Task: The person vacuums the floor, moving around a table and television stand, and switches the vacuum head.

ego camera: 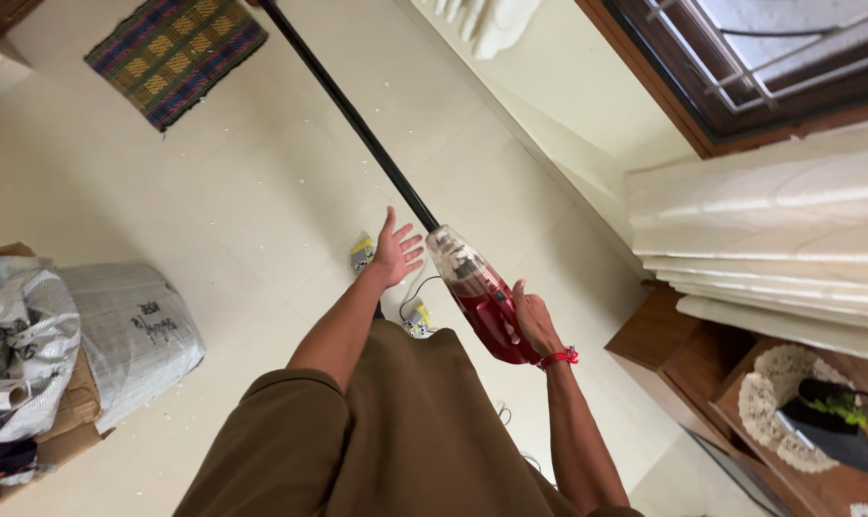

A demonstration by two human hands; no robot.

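The right hand (533, 321) gripped the red stick vacuum (482, 302), fingers wrapped around its body (black tube (353, 115) slanting across the pale floor (243, 182)). The left hand (396, 251) hovered beside it, fingers spread, holding nothing.

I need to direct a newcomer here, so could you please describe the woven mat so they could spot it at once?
Start from the pale tiled floor and follow the vacuum's black tube toward the far end. Left of it lies the small mat, the only chequered thing of many colours on the floor.
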